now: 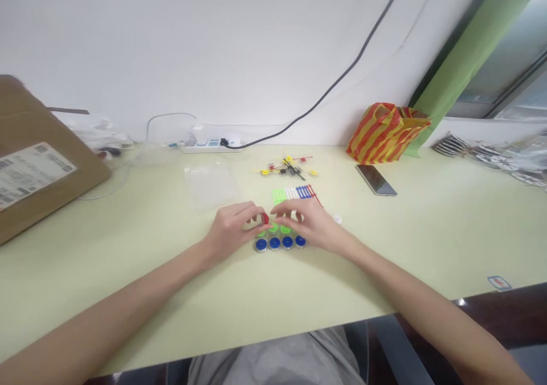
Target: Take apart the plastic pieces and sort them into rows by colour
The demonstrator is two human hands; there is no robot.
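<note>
My left hand (235, 225) pinches a small round red piece (265, 218) between thumb and fingertips. Close beside it, on the right, my right hand (305, 220) has its fingers curved, with the thumb and index tips slightly apart; nothing shows between them. Below both hands stands a row of small clear round pieces with blue tops (274, 242). Behind that row are similar ones with green tops (285, 229), partly covered by my fingers. Beyond my hands lie thin plastic sticks in green, white, blue (304, 192) and red, set side by side.
Yellow, black and red loose parts (290, 168) lie farther back, with a clear plastic bag (211, 183) to their left. A phone (376, 180) and a striped bag (387, 134) are at right. A cardboard box (38, 151) stands left; a power strip (211, 144) sits by the wall.
</note>
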